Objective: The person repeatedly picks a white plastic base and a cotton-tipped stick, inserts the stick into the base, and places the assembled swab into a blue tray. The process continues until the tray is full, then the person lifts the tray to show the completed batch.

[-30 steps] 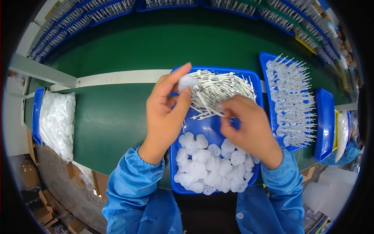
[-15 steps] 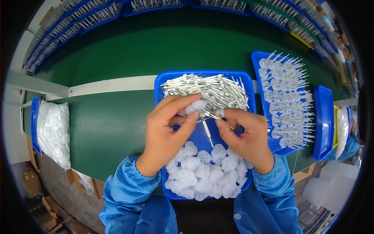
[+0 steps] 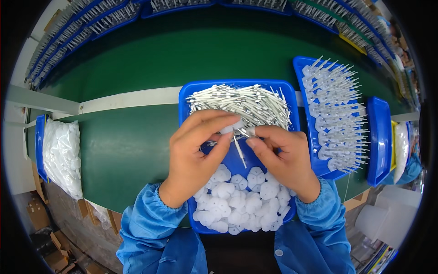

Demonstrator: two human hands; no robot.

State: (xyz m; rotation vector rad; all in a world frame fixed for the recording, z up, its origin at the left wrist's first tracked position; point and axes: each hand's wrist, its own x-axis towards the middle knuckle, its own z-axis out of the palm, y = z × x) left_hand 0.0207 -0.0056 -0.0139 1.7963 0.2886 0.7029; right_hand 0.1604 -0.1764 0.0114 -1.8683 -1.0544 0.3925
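Note:
My left hand is closed, with thumb and fingers pinching white petal-shaped plastic discs above the middle of a blue tray. A thin white rod slants down from just below the discs. Facing it, my right hand pinches the end of a thin rod against the discs; its fingers partly hide it. A pale wrap circles one right fingertip. White rods lie heaped in the tray's far half, loose discs in its near half.
To the right, a blue tray holds rows of discs with rods standing in them, beside another blue tray. A clear bag of white parts sits at the left end of the green table. Rod-filled trays line the far edge.
The discs in my left hand have tipped to a more edge-on angle. My right fingertips have come slightly closer to them, and the rod in my right hand shows less.

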